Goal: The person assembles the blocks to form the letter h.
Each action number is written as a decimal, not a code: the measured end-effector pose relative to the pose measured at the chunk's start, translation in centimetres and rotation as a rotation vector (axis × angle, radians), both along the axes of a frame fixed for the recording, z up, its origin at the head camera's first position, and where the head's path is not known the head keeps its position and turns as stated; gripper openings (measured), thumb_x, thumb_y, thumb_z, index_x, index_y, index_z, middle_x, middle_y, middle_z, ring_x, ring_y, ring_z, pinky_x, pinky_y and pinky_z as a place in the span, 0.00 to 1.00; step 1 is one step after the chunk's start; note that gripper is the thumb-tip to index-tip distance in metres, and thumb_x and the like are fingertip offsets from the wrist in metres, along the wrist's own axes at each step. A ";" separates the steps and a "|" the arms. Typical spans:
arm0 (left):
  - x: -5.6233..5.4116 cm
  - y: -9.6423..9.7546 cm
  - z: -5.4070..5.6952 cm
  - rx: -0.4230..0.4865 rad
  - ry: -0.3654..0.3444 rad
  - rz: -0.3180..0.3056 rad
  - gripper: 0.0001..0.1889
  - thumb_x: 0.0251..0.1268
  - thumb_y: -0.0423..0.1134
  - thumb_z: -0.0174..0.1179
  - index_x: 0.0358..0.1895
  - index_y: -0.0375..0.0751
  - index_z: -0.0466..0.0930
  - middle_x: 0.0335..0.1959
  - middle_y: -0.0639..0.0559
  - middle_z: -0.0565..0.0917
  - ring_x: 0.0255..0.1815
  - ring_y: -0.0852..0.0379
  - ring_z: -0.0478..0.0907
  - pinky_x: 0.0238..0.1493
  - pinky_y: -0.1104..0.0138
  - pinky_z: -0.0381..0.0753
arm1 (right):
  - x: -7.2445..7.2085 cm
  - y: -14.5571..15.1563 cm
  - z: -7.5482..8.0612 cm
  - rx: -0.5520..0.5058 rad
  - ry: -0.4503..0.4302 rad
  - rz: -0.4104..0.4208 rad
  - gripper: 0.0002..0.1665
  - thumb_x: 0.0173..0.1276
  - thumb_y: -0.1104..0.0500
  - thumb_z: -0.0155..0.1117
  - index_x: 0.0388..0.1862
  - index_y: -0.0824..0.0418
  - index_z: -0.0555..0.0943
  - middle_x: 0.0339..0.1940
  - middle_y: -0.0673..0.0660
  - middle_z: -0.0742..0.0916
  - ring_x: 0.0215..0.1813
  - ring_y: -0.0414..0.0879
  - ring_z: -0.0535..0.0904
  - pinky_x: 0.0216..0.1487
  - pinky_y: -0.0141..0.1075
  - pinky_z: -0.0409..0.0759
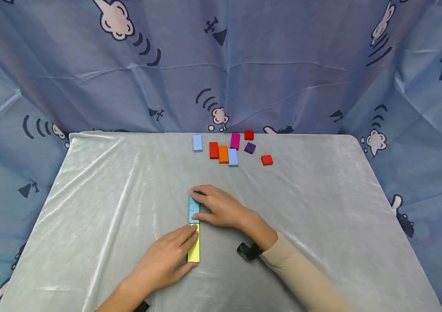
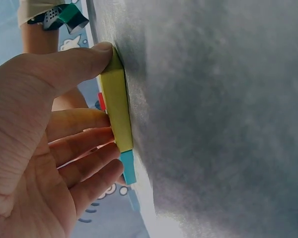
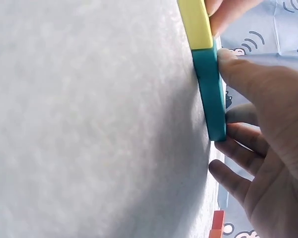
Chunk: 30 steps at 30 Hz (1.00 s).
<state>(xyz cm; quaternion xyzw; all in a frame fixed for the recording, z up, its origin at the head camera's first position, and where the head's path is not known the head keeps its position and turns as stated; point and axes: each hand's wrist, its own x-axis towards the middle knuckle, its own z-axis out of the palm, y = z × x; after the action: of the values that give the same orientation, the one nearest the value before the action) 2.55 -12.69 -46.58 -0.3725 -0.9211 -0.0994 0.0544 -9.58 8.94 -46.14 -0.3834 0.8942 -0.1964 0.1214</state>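
Observation:
Two long flat blocks lie end to end in a line on the pale cloth, a yellow block (image 1: 194, 253) nearer and a light-blue block (image 1: 193, 212) beyond it, their short ends touching. My left hand (image 1: 165, 258) holds the yellow block, thumb at its near end and fingertips toward its far end. In the left wrist view the thumb presses the end of the yellow block (image 2: 116, 106). My right hand (image 1: 222, 208) comes from the right and holds the light-blue block (image 3: 210, 96) between thumb and fingers, near its two ends.
Near the table's back edge lie several small blocks: light-blue ones (image 1: 198, 143), red ones (image 1: 214, 150), an orange block (image 1: 223, 154), a magenta block (image 1: 235, 141) and a purple block (image 1: 250, 148). A patterned blue curtain (image 1: 283, 65) hangs behind the cloth-covered table (image 1: 99, 195).

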 end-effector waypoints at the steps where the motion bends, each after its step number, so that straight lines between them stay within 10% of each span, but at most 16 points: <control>1: 0.0 0.0 0.0 0.002 0.004 0.001 0.37 0.59 0.58 0.78 0.65 0.36 0.84 0.70 0.46 0.82 0.71 0.50 0.80 0.71 0.60 0.83 | 0.0 0.0 -0.1 -0.003 0.001 0.003 0.43 0.75 0.43 0.69 0.79 0.64 0.71 0.80 0.59 0.76 0.80 0.53 0.72 0.83 0.47 0.71; 12: -0.2 -0.4 -0.3 0.053 -0.089 0.034 0.37 0.58 0.59 0.77 0.66 0.39 0.84 0.72 0.48 0.81 0.70 0.51 0.81 0.69 0.56 0.83 | 0.9 -0.4 -0.3 -0.026 -0.046 -0.065 0.42 0.76 0.46 0.70 0.81 0.63 0.70 0.80 0.59 0.74 0.80 0.53 0.71 0.83 0.48 0.72; 20: -0.3 -0.2 -0.3 0.019 -0.083 0.039 0.36 0.60 0.60 0.76 0.66 0.41 0.84 0.82 0.44 0.70 0.78 0.49 0.73 0.74 0.54 0.78 | 1.0 -0.5 -0.5 -0.063 0.002 -0.096 0.39 0.75 0.50 0.71 0.78 0.64 0.73 0.77 0.59 0.77 0.77 0.53 0.74 0.81 0.48 0.74; 30: -0.4 -0.1 -0.1 0.022 -0.036 0.015 0.35 0.57 0.59 0.78 0.63 0.40 0.86 0.73 0.45 0.80 0.73 0.51 0.79 0.69 0.57 0.82 | 0.7 0.0 -0.4 -0.087 0.013 -0.086 0.27 0.81 0.60 0.62 0.75 0.64 0.76 0.76 0.58 0.81 0.77 0.53 0.77 0.80 0.48 0.76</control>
<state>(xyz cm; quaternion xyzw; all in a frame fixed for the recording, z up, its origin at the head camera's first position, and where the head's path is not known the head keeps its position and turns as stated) 2.11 -12.81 -46.71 -0.3633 -0.9235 -0.1159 0.0424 -8.92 8.93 -46.58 -0.3506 0.9014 -0.2375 0.0905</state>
